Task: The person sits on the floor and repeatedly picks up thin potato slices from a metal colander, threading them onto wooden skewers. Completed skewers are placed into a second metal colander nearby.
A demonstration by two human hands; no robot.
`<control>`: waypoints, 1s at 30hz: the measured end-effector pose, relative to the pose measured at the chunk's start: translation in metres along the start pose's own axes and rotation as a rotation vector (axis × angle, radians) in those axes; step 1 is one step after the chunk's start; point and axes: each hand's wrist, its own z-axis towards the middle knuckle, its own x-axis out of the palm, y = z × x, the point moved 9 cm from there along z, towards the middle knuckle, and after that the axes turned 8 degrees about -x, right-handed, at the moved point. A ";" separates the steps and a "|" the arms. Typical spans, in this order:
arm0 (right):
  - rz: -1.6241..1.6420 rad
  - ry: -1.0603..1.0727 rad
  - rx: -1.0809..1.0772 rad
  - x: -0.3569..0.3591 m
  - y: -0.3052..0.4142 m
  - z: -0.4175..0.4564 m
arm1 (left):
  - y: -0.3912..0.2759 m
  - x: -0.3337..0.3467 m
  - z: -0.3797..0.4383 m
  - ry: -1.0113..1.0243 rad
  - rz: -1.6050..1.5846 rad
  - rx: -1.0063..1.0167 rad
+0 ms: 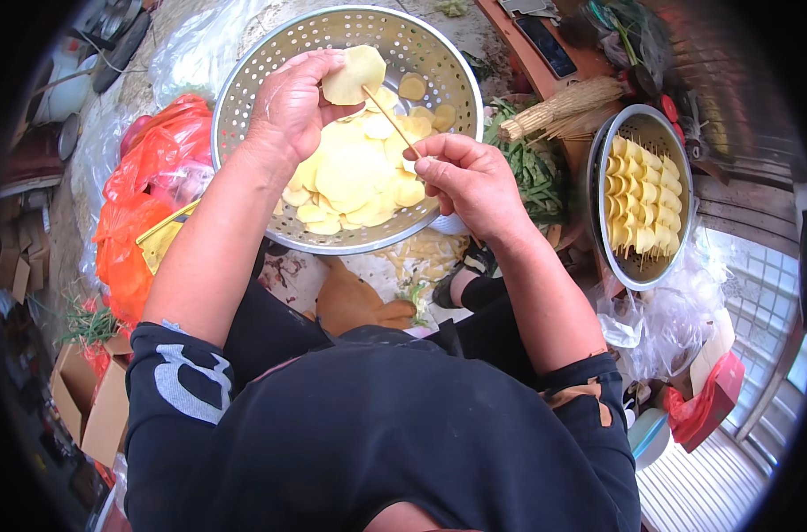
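My left hand (293, 100) holds a thin potato slice (358, 74) by its edge, above a large perforated metal colander (270, 50). Between the thumb and fingers of my right hand (466, 176) is a wooden skewer (393, 125), whose upper end meets the lower part of that slice. Many loose potato slices (353, 173) lie heaped in the colander below both hands. At the right, skewers threaded with potato slices (644, 196) rest in rows in a smaller metal colander (684, 139).
A bundle of wooden skewers (563, 106) and a phone (546, 46) lie on the wooden surface at the upper right. Orange plastic bags (134, 199) sit left of the large colander. Green vegetable leaves (533, 176) lie at its right, and peelings (423, 256) on the floor.
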 end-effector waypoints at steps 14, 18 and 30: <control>0.017 -0.039 -0.015 -0.005 0.001 -0.001 | 0.022 0.027 -0.008 0.240 0.228 -0.165; 0.106 -0.081 -0.002 -0.007 -0.002 0.003 | 0.018 0.029 -0.008 0.220 0.185 -0.159; -0.059 -0.022 0.066 -0.010 -0.004 0.000 | -0.032 -0.010 0.015 0.092 0.080 0.047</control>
